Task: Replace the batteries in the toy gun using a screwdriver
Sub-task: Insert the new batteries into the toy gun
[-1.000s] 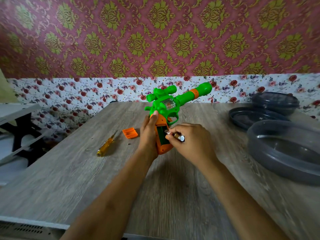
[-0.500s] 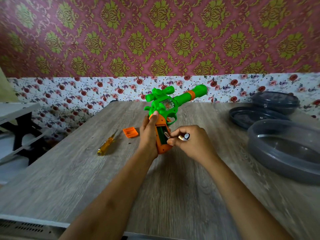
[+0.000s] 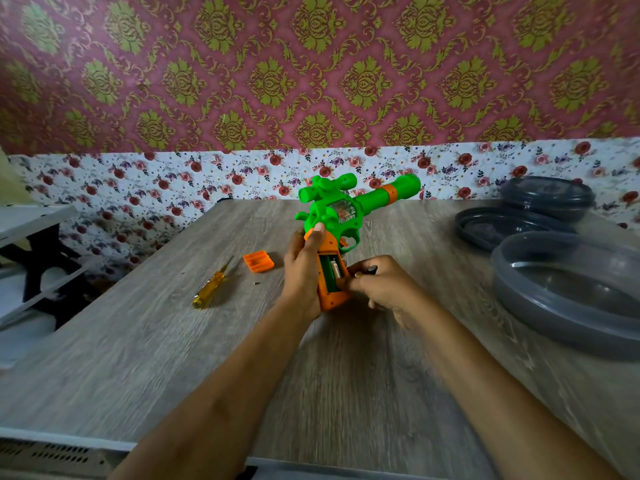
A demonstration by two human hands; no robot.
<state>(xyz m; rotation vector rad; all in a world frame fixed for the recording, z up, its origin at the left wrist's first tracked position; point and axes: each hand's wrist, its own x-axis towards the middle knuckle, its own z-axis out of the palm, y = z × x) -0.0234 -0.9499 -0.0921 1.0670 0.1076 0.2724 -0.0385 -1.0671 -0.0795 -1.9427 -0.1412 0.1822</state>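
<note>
A green toy gun (image 3: 346, 209) with an orange grip stands on its grip over the table, barrel pointing up and right. My left hand (image 3: 303, 268) grips the orange handle from the left, thumb up near the green body. The battery compartment (image 3: 330, 273) in the grip is open and one battery (image 3: 335, 270) lies inside it. My right hand (image 3: 377, 285) holds another battery (image 3: 367, 270) in curled fingers, its fingertips at the compartment's right edge. The orange battery cover (image 3: 258, 261) and a yellow-handled screwdriver (image 3: 211, 289) lie on the table to the left. A tiny screw (image 3: 256, 283) lies near them.
Grey plastic containers and lids (image 3: 568, 289) are stacked at the table's right side. The wood-grain table (image 3: 156, 358) ends at a floral wall behind. A white shelf with black legs (image 3: 31, 244) stands off the table's left edge.
A battery now lies in the open compartment. My right hand has dropped lower beside the grip, still holding the other battery. The gun has tilted slightly.
</note>
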